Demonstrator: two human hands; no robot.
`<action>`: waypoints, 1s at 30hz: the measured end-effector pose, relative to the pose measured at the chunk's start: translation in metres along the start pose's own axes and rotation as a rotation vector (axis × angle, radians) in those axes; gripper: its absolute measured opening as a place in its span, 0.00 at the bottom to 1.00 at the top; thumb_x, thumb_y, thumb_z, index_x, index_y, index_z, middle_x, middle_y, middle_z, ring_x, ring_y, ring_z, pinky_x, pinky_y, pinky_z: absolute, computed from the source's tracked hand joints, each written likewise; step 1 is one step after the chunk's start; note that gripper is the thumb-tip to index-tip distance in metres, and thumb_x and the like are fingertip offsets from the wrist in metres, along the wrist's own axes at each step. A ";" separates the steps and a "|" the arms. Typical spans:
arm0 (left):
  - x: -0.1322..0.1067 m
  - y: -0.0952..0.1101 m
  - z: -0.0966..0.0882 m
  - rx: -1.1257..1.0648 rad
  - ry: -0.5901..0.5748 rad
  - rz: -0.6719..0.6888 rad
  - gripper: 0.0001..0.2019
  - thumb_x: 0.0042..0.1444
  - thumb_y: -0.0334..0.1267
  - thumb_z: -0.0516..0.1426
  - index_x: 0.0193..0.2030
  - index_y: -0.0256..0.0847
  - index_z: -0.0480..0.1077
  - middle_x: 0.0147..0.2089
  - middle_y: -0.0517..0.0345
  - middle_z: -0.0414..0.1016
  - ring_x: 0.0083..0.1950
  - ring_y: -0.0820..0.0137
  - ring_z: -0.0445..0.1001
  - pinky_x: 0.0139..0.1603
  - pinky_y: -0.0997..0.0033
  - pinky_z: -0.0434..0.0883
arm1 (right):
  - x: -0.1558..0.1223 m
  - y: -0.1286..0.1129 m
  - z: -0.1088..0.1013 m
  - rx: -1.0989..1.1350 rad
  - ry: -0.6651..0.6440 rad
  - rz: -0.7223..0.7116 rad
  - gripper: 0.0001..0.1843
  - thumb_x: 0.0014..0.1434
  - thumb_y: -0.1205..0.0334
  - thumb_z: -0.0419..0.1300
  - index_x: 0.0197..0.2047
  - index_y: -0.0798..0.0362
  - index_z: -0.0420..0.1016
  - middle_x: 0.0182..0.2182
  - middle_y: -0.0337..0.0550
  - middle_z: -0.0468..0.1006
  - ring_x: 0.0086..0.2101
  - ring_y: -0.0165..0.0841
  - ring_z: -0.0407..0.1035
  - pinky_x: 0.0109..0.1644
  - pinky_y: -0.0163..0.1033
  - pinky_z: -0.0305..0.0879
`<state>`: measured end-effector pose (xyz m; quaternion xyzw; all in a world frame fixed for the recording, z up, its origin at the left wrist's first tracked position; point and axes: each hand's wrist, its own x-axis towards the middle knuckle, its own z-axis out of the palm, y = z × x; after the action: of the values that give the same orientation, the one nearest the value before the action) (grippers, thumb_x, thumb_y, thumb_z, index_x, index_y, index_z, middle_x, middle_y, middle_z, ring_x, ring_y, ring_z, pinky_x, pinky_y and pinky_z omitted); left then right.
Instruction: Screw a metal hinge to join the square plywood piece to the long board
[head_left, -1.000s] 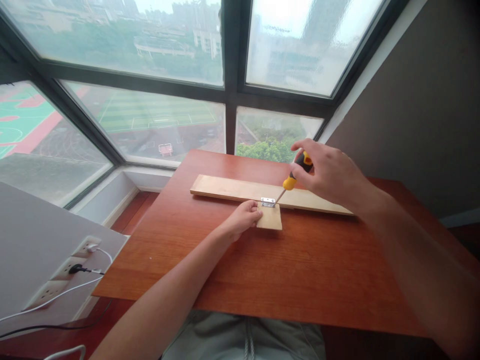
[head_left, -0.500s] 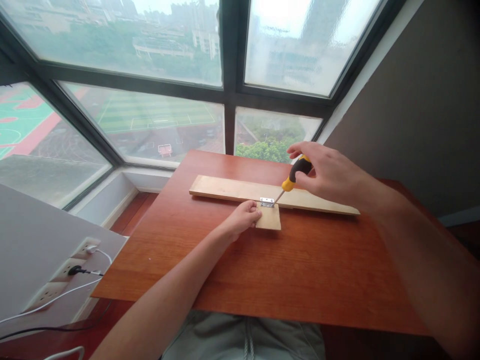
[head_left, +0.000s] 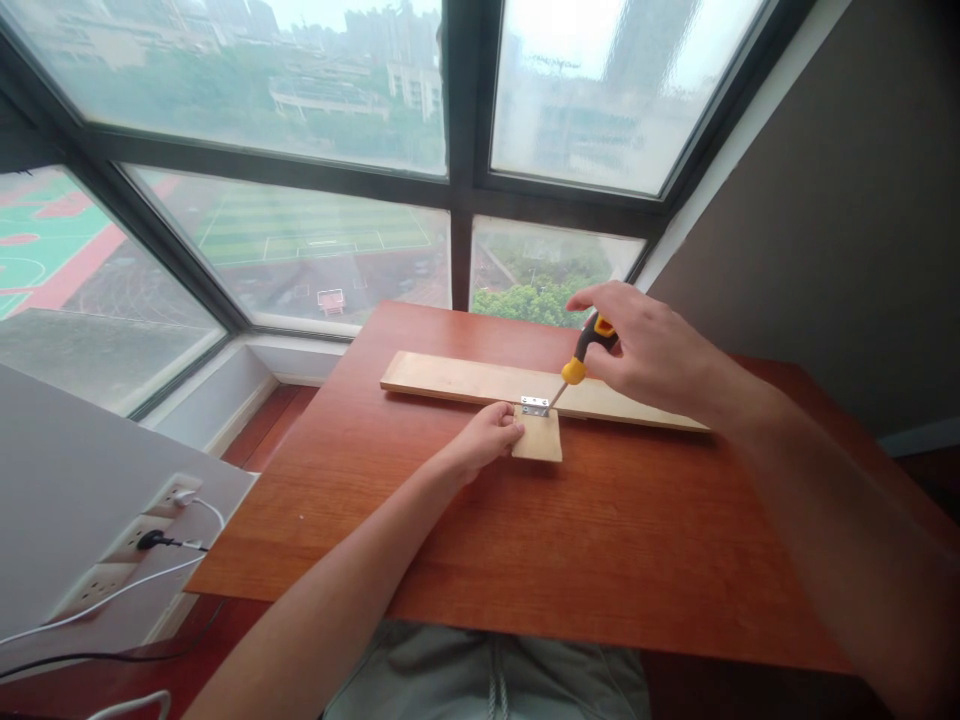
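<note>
A long pale wooden board [head_left: 457,379] lies across the far half of the reddish table [head_left: 525,540]. A small square wooden block [head_left: 538,440] sits against its near edge, joined by a small metal hinge [head_left: 534,405]. My right hand [head_left: 652,350] is closed round the yellow and black handle of a screwdriver [head_left: 582,355], whose tip rests on the hinge. My left hand [head_left: 487,437] presses against the left side of the small block, fingers curled on its edge.
Large windows [head_left: 315,240] stand behind the table, and a grey wall [head_left: 847,220] to the right. At the lower left a white power strip [head_left: 142,535] holds plugged-in cables. My lap in grey clothing [head_left: 495,675] shows below the table's near edge.
My right hand has shifted slightly on the screwdriver handle, as in turning it. The tip stays on the hinge. My left hand and the block have not moved.
</note>
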<state>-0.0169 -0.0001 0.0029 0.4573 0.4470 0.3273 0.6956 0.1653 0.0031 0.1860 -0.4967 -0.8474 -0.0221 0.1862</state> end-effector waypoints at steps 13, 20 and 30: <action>0.000 0.001 0.002 -0.003 0.010 0.004 0.09 0.52 0.33 0.60 0.38 0.36 0.65 0.28 0.63 0.66 0.25 0.79 0.63 0.24 0.78 0.56 | 0.002 -0.002 -0.002 -0.056 -0.020 0.059 0.19 0.58 0.60 0.55 0.53 0.50 0.68 0.44 0.46 0.79 0.36 0.38 0.73 0.34 0.39 0.61; -0.003 0.004 0.002 -0.007 0.012 -0.012 0.08 0.52 0.32 0.59 0.38 0.36 0.65 0.28 0.63 0.67 0.25 0.79 0.63 0.24 0.78 0.55 | -0.002 -0.008 -0.004 -0.311 0.037 0.173 0.20 0.62 0.45 0.53 0.46 0.51 0.73 0.34 0.48 0.79 0.30 0.41 0.71 0.31 0.42 0.58; -0.003 0.005 0.002 -0.024 0.010 -0.014 0.09 0.51 0.32 0.60 0.38 0.36 0.65 0.28 0.62 0.68 0.26 0.77 0.64 0.26 0.77 0.56 | -0.002 -0.005 -0.009 -0.142 -0.037 0.094 0.17 0.61 0.54 0.55 0.51 0.50 0.70 0.37 0.45 0.80 0.33 0.39 0.72 0.33 0.40 0.61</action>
<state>-0.0160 -0.0016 0.0086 0.4440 0.4497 0.3304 0.7010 0.1644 -0.0036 0.1942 -0.5482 -0.8228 -0.0639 0.1355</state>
